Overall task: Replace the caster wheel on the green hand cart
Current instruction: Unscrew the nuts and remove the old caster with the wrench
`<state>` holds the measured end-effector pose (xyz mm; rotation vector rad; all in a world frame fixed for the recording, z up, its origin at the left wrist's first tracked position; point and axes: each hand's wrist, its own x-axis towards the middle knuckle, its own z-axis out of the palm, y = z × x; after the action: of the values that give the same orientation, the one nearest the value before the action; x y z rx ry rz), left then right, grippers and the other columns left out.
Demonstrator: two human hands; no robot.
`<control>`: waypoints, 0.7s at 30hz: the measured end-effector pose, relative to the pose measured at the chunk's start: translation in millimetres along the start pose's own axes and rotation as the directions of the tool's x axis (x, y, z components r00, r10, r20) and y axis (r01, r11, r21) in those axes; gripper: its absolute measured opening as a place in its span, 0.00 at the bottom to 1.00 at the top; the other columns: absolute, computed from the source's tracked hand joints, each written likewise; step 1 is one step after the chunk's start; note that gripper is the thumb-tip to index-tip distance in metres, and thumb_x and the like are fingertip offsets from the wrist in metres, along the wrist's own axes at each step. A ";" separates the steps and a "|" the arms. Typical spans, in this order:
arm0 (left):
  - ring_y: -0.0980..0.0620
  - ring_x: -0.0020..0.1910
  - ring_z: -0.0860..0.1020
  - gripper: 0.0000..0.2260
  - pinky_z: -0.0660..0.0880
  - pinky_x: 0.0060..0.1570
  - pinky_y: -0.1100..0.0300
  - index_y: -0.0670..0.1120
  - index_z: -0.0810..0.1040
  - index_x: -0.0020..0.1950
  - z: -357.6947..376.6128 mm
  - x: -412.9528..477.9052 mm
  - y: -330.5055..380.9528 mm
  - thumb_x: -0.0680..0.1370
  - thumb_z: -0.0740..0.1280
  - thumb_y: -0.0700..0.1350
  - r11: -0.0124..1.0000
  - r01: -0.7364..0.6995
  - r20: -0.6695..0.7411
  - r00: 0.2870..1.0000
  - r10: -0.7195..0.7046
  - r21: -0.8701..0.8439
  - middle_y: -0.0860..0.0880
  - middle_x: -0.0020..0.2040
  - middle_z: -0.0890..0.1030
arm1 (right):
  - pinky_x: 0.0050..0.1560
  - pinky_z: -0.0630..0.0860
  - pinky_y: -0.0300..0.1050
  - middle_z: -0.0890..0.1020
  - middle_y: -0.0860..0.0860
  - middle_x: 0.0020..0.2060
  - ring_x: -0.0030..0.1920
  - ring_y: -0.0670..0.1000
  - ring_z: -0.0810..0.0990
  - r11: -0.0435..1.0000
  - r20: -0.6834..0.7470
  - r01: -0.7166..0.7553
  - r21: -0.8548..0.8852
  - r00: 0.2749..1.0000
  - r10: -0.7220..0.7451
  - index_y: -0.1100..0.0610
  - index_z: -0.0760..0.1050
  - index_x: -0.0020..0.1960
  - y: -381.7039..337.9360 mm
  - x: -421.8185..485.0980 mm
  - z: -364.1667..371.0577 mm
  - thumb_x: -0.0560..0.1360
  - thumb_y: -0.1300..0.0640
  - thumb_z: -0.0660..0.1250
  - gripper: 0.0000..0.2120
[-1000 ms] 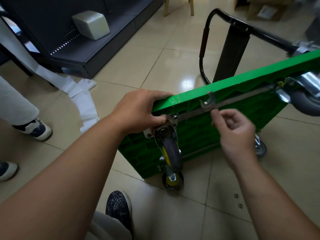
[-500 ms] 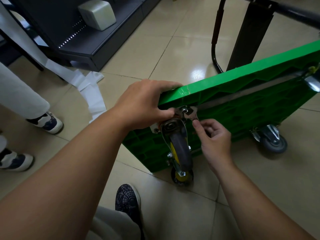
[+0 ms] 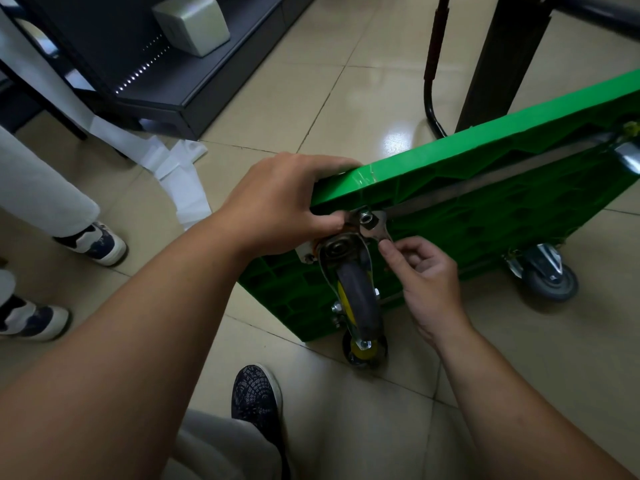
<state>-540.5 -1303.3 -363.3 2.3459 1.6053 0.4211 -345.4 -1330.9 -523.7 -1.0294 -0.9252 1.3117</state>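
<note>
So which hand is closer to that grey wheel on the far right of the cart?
Right. The right hand pinches the wrench left of the grey wheel; the left hand grips the corner of the green cart, farther left.

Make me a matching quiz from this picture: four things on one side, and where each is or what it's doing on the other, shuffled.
1 left hand
2 right hand
3 wrench
4 box

A on the dark shelf
B set on the nut
C grips the cart at its corner
D pinches the wrench

Pairs: 1-C, 2-D, 3-B, 4-A
</note>
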 end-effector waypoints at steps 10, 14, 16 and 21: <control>0.52 0.54 0.83 0.29 0.80 0.52 0.49 0.58 0.75 0.74 -0.6 -0.4 1.6 0.72 0.69 0.55 1.000 -0.008 0.000 1.000 0.008 -0.006 0.54 0.60 0.85 | 0.39 0.75 0.34 0.84 0.49 0.37 0.39 0.44 0.82 0.998 -0.094 0.021 -0.066 0.995 -0.027 0.55 0.79 0.42 -2.6 2.5 14.0 0.65 0.43 0.77 0.17; 0.53 0.54 0.83 0.29 0.80 0.52 0.49 0.59 0.75 0.74 0.0 -0.3 0.6 0.71 0.68 0.56 1.000 -0.008 0.003 1.000 0.008 -0.005 0.55 0.60 0.85 | 0.41 0.77 0.38 0.84 0.49 0.37 0.40 0.47 0.83 0.956 -0.085 0.115 -0.270 0.986 -0.142 0.52 0.79 0.40 -23.5 12.0 1.5 0.64 0.44 0.79 0.15; 0.53 0.54 0.83 0.29 0.80 0.52 0.51 0.59 0.75 0.73 0.1 -0.3 0.0 0.71 0.68 0.57 1.000 -0.008 0.000 1.000 0.008 -0.005 0.56 0.59 0.85 | 0.44 0.78 0.43 0.84 0.49 0.38 0.42 0.49 0.83 0.891 -0.038 0.163 -0.424 0.980 -0.197 0.50 0.79 0.40 -41.0 17.8 -7.9 0.65 0.44 0.80 0.14; 0.54 0.51 0.82 0.29 0.77 0.48 0.55 0.61 0.75 0.72 0.8 -1.4 -0.8 0.71 0.68 0.58 1.000 -0.010 -0.021 1.000 0.011 0.016 0.58 0.57 0.85 | 0.48 0.74 0.51 0.77 0.48 0.42 0.53 0.55 0.74 0.474 0.137 0.261 -0.841 0.950 -0.279 0.45 0.77 0.42 -89.6 25.2 -22.4 0.64 0.31 0.72 0.19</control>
<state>-541.4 -1304.4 -364.5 2.3703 1.6125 0.4378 -295.6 -1305.7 -445.8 -1.5455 -1.7339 0.4944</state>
